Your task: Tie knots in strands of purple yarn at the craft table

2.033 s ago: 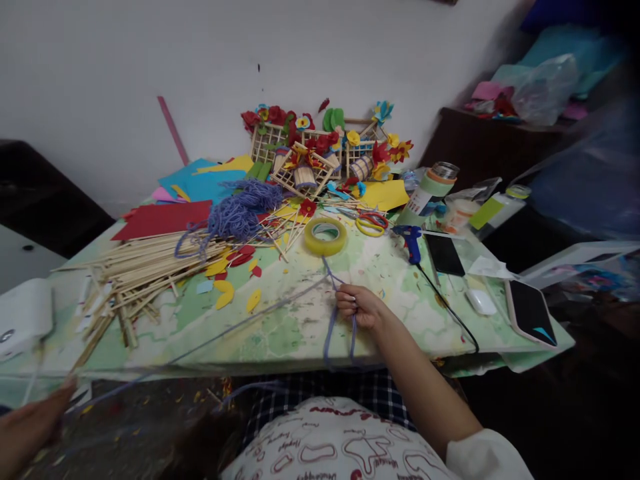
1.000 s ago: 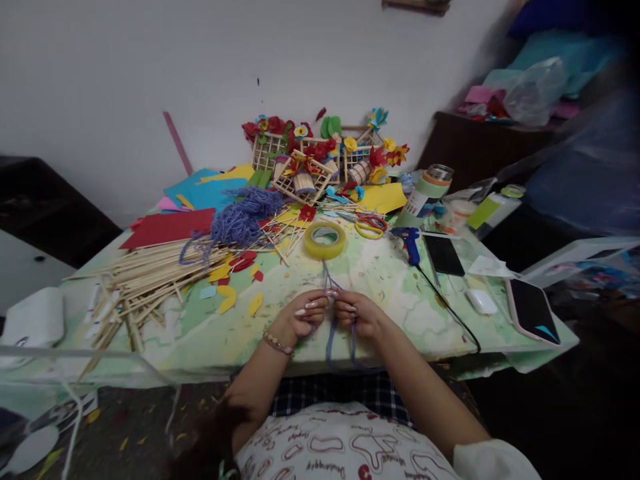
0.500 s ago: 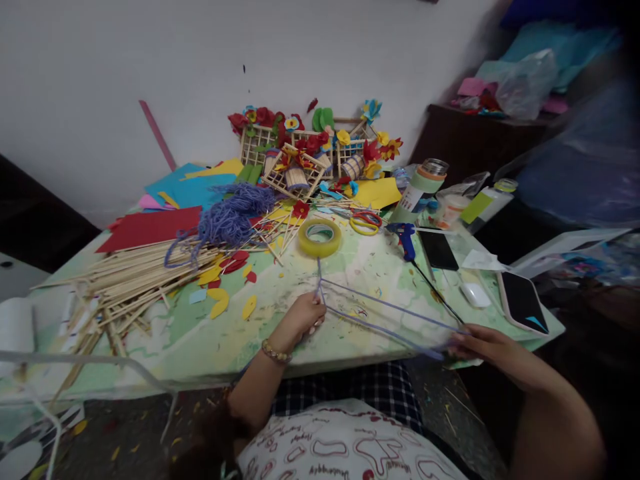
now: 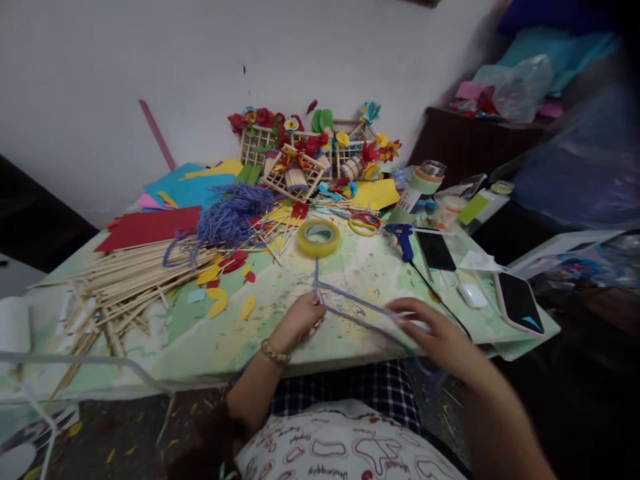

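A green-and-white cloth-covered surface [image 4: 200, 357] is carrying a loose bundle of pale wooden sticks [image 4: 133, 272]. At the bundle's far right end, a tangled heap of purple-blue yarn [image 4: 231, 219] is lying. Well right of the bundle, the bare right hand [image 4: 436, 333] is blurring; I cannot tell whether its grip is closing. Nearer the bundle, the braceleted left hand [image 4: 301, 317] is clamping its grip on thin purple-blue strands [image 4: 360, 321], which are stretching rightward, away from the bundle, to the right fingers.

Lavender-blue yarn [image 4: 345, 293], yellow tape roll [image 4: 317, 249], green tablecloth [image 4: 200, 347] (blotched with cream)
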Demonstrator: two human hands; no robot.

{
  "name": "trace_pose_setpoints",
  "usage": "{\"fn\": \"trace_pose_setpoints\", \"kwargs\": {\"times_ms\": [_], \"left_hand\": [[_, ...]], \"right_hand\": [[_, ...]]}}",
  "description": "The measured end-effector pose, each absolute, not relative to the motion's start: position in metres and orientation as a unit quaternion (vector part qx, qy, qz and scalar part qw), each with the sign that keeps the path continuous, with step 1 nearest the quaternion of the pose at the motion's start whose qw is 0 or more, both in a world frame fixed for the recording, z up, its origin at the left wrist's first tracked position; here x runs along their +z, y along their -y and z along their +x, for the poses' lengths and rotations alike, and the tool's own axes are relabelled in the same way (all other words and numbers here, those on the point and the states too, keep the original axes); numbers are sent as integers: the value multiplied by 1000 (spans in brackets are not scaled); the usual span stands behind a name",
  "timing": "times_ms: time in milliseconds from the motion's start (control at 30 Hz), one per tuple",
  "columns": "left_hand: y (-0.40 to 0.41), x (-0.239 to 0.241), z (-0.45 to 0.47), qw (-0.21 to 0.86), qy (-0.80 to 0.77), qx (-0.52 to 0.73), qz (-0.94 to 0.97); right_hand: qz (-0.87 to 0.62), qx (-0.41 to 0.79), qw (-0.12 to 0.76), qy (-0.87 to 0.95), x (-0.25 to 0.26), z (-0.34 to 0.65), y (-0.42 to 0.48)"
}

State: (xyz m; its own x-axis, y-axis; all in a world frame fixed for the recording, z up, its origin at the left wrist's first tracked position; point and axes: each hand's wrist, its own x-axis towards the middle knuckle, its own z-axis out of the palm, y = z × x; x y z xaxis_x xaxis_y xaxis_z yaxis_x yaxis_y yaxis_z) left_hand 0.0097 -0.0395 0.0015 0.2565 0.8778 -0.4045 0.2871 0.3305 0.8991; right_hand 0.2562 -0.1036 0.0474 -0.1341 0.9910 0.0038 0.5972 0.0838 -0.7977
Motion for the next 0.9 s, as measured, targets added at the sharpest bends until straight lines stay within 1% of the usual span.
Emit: {"fn": "trace_pose_setpoints", "kwargs": {"times_ms": [33, 67, 100, 200, 267, 300, 367, 467, 533, 600, 700, 833, 900], "left_hand": [[40, 3, 10, 590, -560, 246, 527], [40, 4, 10, 585, -563, 247, 530], [41, 4, 11, 582, -564, 249, 529], [42, 4, 11, 580, -570, 265, 518], [43, 3, 10, 578, -572, 270, 516], [43, 2, 10, 577, -571, 274, 516], [43, 1, 9, 579, -565, 280, 517], [42, -4, 8, 570, -567, 292, 517], [42, -10, 8, 550, -583, 301, 517], [42, -17, 9, 525, -608, 301, 515], [45, -26, 13, 468, -640, 301, 530], [48, -26, 16, 401, -640, 324, 570], [49, -19, 10, 383, -632, 326, 590]], "right_hand": [[-540, 366, 300, 696, 43, 224, 87], [-510, 368, 312, 712, 36, 197, 70], [-504, 342, 327, 723, 27, 175, 55], [-553, 249, 343, 717, 2, 139, 16], [-577, 261, 337, 697, -5, 135, 2], [-580, 299, 341, 677, -5, 136, -1], [-556, 441, 365, 603, -2, 144, -2], [-437, 712, 380, 397, 7, 158, 6], [-349, 822, 369, 258, 10, 162, 16], [-313, 863, 362, 164, 11, 159, 25], [-307, 887, 329, 108, 12, 147, 32], [-330, 895, 273, 123, 14, 134, 29], [-352, 883, 269, 154, 14, 134, 27]]}}
